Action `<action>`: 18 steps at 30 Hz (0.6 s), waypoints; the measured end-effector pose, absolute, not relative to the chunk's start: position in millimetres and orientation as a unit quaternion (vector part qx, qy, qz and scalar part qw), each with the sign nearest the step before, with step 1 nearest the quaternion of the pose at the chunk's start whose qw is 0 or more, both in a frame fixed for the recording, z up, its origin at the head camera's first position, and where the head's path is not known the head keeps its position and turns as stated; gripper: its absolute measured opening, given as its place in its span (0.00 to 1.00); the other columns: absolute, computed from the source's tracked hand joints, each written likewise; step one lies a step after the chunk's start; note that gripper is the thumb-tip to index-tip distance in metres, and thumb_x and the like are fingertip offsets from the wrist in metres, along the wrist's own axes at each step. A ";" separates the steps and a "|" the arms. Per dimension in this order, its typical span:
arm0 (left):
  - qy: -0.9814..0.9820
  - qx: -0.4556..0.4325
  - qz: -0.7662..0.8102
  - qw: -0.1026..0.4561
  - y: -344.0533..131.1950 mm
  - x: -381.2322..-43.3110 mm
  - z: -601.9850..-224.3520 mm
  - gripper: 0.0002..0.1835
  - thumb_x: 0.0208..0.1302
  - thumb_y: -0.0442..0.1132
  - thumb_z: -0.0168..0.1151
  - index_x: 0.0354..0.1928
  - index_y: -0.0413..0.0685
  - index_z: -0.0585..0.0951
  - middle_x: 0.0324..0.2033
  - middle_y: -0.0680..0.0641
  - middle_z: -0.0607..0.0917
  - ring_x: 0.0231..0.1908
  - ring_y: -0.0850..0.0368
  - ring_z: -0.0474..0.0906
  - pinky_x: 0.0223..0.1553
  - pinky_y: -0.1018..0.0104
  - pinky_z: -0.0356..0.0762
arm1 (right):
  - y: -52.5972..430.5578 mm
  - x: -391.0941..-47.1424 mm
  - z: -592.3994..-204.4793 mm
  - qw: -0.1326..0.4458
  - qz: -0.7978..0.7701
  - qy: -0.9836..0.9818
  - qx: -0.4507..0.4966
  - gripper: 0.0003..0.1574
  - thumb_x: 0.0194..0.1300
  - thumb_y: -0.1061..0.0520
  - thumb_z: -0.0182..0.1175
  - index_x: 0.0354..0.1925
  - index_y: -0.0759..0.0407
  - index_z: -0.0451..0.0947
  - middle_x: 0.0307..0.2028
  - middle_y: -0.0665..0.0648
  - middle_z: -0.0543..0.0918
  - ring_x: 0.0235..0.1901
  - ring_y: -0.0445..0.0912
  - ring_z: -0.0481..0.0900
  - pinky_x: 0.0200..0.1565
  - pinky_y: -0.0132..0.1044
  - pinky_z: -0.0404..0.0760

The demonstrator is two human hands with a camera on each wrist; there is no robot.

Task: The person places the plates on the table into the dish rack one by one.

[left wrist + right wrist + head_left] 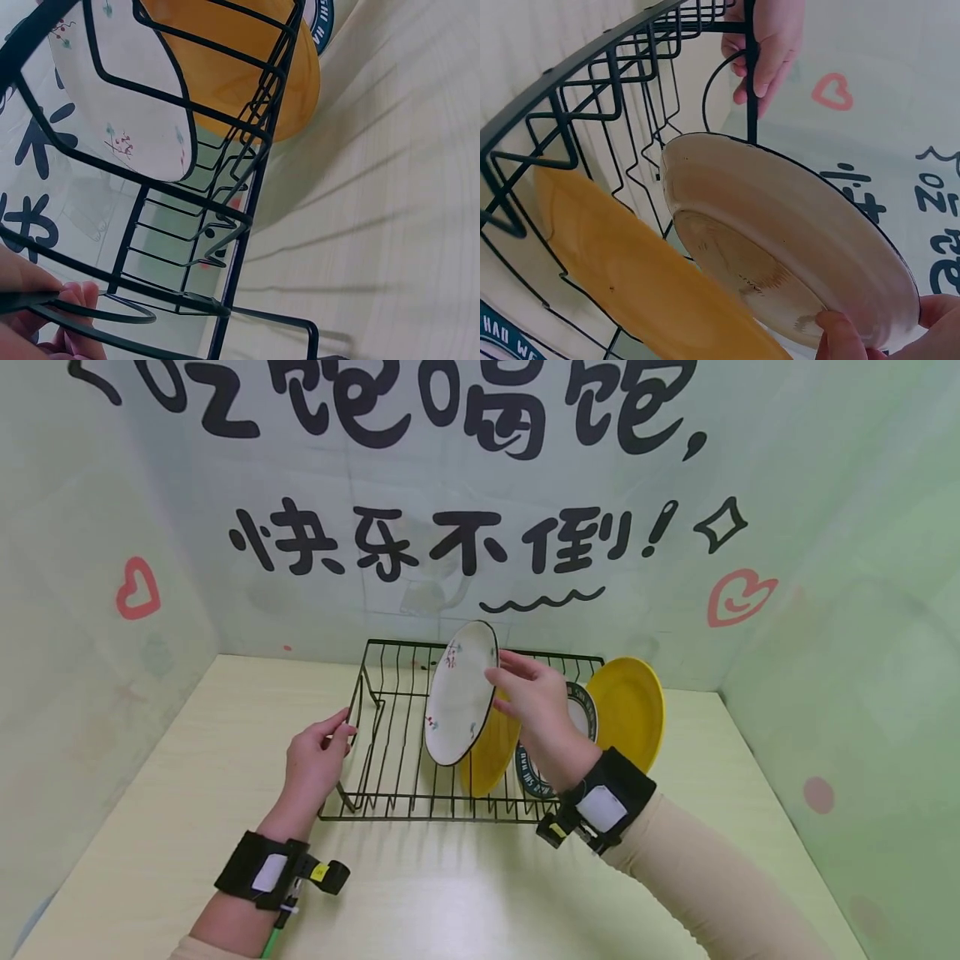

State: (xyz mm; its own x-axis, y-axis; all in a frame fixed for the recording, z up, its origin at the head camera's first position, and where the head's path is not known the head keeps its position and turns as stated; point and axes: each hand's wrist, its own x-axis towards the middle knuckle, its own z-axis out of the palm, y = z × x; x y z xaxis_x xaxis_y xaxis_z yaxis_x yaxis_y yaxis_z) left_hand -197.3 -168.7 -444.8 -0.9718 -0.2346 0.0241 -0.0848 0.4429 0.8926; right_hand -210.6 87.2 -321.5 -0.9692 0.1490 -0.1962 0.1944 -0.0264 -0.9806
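Note:
A white oval plate [457, 702] with a dark rim and small flower prints stands tilted over the middle of a black wire dish rack [420, 819]. My right hand [546, 703] pinches its right edge between thumb and fingers; the right wrist view shows the plate's unglazed foot [739, 259] and the thumb side of the grip. At the rack's left end, my left hand [317, 762] grips the wire frame, with fingers [79, 300] curled at a side wire. Just right of the white plate, a yellow plate [491, 758] leans in the rack, partly hidden by it.
Farther right in the rack are a plate with a dark lettered rim [534, 777] and another yellow plate [630, 710], both partly behind my right hand and wrist. The rack stands on a pale wooden table [420, 893] against a printed back wall [315, 610]; side walls flank it.

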 end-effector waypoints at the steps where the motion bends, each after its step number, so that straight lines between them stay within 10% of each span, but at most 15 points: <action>1: -0.846 0.094 -0.519 0.073 -168.7 -197.4 -444.9 0.21 0.72 0.41 0.48 0.65 0.47 0.71 0.45 0.40 0.84 0.31 0.62 0.73 0.23 0.72 0.66 | 87.5 -210.8 -321.2 0.019 -0.703 0.700 0.124 0.21 0.60 0.58 0.65 0.53 0.51 0.79 0.51 0.51 0.77 0.51 0.46 0.77 0.51 0.40 0.79; 18: -0.847 0.094 -0.518 0.076 -165.5 -196.8 -445.3 0.21 0.72 0.40 0.47 0.65 0.47 0.71 0.44 0.40 0.84 0.31 0.59 0.73 0.21 0.72 0.65 | 75.9 -215.3 -320.0 0.034 -0.692 0.711 0.123 0.22 0.60 0.61 0.64 0.54 0.54 0.78 0.52 0.55 0.78 0.50 0.48 0.77 0.48 0.41 0.80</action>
State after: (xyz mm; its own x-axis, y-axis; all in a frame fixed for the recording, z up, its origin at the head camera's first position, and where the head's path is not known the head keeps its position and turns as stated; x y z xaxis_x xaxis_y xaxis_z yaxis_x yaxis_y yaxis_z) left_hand -196.8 -165.5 -445.3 -0.9708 -0.2379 0.0302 -0.0814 0.4452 0.8917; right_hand -215.3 75.9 -320.0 -0.9676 0.1268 -0.2183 0.2218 0.0136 -0.9750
